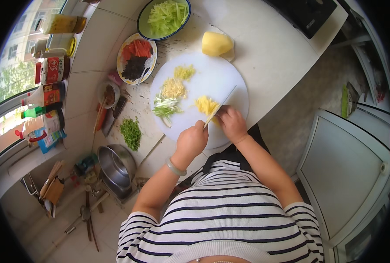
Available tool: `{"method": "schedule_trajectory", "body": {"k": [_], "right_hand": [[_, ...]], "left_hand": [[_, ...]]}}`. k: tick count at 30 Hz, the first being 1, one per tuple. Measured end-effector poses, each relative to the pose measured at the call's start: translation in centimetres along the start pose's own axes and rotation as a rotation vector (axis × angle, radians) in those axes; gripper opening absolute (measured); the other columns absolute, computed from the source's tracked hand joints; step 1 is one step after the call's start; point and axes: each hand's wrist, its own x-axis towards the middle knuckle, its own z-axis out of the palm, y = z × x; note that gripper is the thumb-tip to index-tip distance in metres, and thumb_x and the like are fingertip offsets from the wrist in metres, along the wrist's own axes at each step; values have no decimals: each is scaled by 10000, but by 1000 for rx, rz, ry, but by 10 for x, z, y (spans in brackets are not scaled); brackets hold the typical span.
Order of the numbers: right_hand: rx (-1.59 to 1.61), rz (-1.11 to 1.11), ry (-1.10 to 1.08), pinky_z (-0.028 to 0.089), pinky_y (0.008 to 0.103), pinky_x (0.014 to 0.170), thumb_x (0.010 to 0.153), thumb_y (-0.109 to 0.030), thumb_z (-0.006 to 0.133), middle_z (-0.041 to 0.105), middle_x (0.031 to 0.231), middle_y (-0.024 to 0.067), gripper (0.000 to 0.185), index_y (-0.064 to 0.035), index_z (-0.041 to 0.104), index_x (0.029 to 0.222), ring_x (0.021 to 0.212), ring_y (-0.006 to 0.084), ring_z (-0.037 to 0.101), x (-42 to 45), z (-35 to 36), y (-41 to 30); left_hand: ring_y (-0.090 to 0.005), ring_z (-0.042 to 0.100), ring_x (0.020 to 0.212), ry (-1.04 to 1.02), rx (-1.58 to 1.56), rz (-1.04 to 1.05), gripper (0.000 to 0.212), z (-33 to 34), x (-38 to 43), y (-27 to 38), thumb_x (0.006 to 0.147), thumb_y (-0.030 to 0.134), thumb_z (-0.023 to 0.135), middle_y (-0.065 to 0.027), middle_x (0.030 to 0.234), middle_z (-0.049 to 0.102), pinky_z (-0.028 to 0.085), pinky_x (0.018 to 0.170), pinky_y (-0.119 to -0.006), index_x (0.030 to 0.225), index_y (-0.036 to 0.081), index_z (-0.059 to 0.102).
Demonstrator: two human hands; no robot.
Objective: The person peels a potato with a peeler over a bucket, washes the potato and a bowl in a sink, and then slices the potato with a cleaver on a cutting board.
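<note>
My left hand [192, 139], with a bangle on its wrist, grips the handle of a kitchen knife [226, 97]. The blade stands on edge on a round white cutting board [237, 79], beside a pile of yellow vegetable strips [206, 104]. My right hand [232, 122], fingers curled, holds a yellow vegetable piece [216, 121] against the blade's other side; the hand hides most of it. Also on the board lie minced yellow bits [184, 72], chopped pale bits [174, 88] and sliced green onion [166, 107]. A peeled potato [216, 44] sits beyond the board.
Left of the board are a bowl of green strips [167, 18], a plate [119, 60] with red and black shreds and a spoon, chopped greens [131, 133], a cleaver [115, 113] and a metal basin [116, 162]. Bottles and jars [55, 70] line the windowsill.
</note>
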Motion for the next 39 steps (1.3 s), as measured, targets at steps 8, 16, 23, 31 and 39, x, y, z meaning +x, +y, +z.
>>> {"method": "schedule_trajectory", "body": {"k": [8, 16, 23, 31, 39], "right_hand": [[-3, 23, -5, 480, 322, 722, 766, -120, 691, 621, 998, -2, 145, -138, 658, 906, 852, 209, 593, 0, 2, 4], [-51, 30, -9, 495, 348, 713, 781, -118, 664, 610, 983, 1, 114, -162, 646, 885, 798, 234, 587, -4, 2, 1], [62, 26, -87, 499, 359, 720, 776, -130, 682, 605, 983, 18, 151, -126, 657, 925, 798, 262, 584, 1, -8, 2], [-205, -17, -387, 506, 372, 706, 733, -167, 724, 556, 963, 51, 317, -142, 641, 1038, 880, 267, 565, -18, -29, -41], [-399, -283, -423, 528, 366, 654, 776, -133, 571, 581, 910, 51, 182, -126, 640, 944, 807, 248, 591, 0, -4, -33]], "left_hand": [[-401, 580, 537, -37, 21, -31, 163, -10, -6, 9, 898, 195, 574, -200, 598, 598, 459, 504, -496, 889, 41, 521], [-392, 593, 548, 63, -31, 10, 190, 15, 5, -7, 899, 223, 568, -192, 601, 603, 475, 507, -490, 827, 51, 529], [-412, 588, 591, 74, -94, 8, 209, 14, 6, -13, 895, 219, 586, -217, 642, 607, 464, 549, -498, 822, 28, 545], [-416, 595, 655, 68, -311, 20, 236, -8, 9, -36, 872, 244, 591, -220, 674, 611, 469, 611, -500, 770, 32, 594], [-405, 585, 654, 78, -322, 76, 244, -28, -5, -47, 880, 251, 593, -210, 688, 616, 458, 605, -485, 789, 26, 616]]}}
